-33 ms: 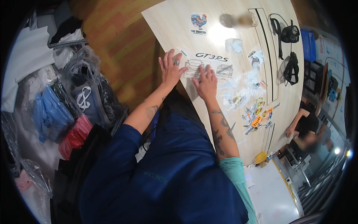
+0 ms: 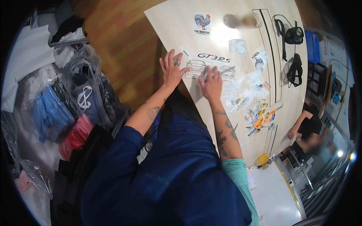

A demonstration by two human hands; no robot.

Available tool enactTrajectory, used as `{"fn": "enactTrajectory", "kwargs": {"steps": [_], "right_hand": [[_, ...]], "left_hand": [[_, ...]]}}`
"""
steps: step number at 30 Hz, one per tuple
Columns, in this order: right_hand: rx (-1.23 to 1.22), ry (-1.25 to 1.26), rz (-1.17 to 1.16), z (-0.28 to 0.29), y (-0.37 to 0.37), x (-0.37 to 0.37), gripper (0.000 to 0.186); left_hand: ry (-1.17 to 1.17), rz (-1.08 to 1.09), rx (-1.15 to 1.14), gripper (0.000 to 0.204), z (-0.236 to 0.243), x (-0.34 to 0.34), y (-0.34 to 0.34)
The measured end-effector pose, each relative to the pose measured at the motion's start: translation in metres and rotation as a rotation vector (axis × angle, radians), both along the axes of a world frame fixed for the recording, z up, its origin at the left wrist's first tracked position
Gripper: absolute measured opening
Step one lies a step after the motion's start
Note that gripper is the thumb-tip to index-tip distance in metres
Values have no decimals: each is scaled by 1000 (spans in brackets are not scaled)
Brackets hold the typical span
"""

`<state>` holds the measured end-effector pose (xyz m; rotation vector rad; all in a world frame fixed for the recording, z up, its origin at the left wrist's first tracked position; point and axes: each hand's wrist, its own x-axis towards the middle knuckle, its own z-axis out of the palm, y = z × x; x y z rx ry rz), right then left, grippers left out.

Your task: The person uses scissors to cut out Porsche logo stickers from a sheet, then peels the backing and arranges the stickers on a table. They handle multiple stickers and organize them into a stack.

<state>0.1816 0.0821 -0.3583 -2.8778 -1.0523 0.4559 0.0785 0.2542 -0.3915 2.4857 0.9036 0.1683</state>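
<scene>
My left hand (image 2: pixel 172 69), with a ring on one finger, lies flat with its fingers spread on the left end of a clear transfer sheet (image 2: pixel 217 71) printed with black line drawings of cars. My right hand (image 2: pixel 212 84) presses flat on the sheet's middle, just right of the left hand. The sheet lies on a light wooden table (image 2: pixel 177 26). A dark blue garment (image 2: pixel 169 173) fills the lower view below my forearms and covers the table's near edge.
A rooster sticker (image 2: pixel 202 20) lies farther up the table and several colourful stickers (image 2: pixel 260 115) to the right. Black strapped gear (image 2: pixel 292 37) sits at the far right. Bagged clothes (image 2: pixel 56 109) pile up on the left. Another person (image 2: pixel 309 126) sits at the right.
</scene>
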Motion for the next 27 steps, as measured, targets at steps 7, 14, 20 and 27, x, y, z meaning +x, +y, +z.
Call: {"fn": "enactTrajectory", "kwargs": {"steps": [7, 14, 20, 27], "right_hand": [[12, 56, -142, -16, -67, 50, 70], [120, -49, 39, -7, -71, 31, 73], [-113, -30, -34, 2, -87, 2, 68], [-149, -130, -430, -19, -177, 26, 70]], "left_hand": [[-240, 287, -367, 80, -21, -19, 10], [-192, 581, -747, 63, -21, -10, -9], [-169, 463, -747, 46, -29, -13, -5], [-185, 136, -885, 28, -7, -16, 17]]}}
